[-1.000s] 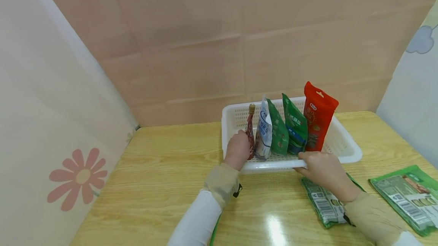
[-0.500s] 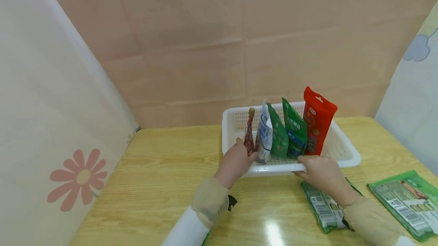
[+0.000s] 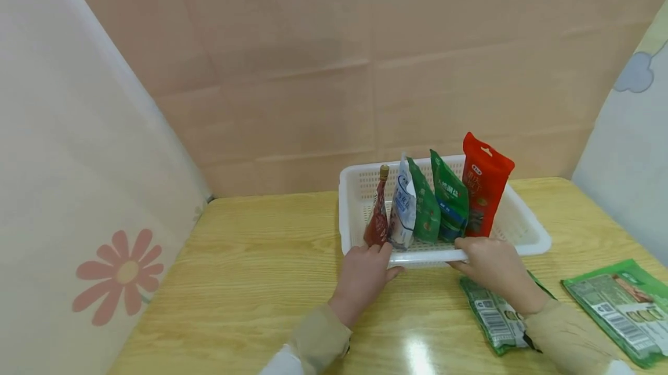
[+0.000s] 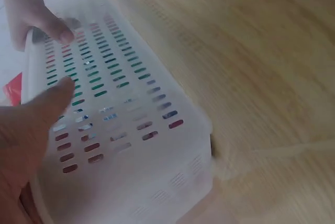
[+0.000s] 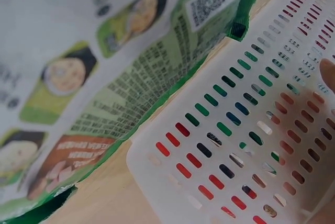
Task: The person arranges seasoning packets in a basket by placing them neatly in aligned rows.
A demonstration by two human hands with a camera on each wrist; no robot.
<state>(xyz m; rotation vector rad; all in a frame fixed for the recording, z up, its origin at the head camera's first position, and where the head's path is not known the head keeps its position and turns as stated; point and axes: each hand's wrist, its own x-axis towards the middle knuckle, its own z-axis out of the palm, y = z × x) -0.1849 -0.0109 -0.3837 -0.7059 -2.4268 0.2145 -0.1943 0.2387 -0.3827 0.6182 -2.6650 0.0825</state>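
A white perforated plastic basket (image 3: 528,236) stands on the wooden table. My left hand (image 3: 362,279) grips its front rim near the left corner, fingers over the edge and thumb (image 4: 55,98) outside the wall. Farther right, my right hand (image 3: 496,268) holds the same rim, its thumb below the edge. Inside stand a red pouch-like pack (image 3: 377,228) with a narrow neck and tan cap, a white-and-blue bag (image 3: 403,213), two green bags, one in the middle (image 3: 425,207) and one right of it (image 3: 451,201), and a tall red bag (image 3: 484,189).
A green-and-white packet (image 3: 493,317) lies flat under my right forearm, in front of the basket. Another green packet (image 3: 621,305) lies at the table's right. Behind the table (image 3: 250,259) hangs a tan cloth (image 3: 287,73); a white flowered cloth (image 3: 125,149) hangs at left.
My left hand has let go of the red capped pack and moved back to the basket's front rim. The red pack leans a little to the left below its cap. My right hand stays on the rim.
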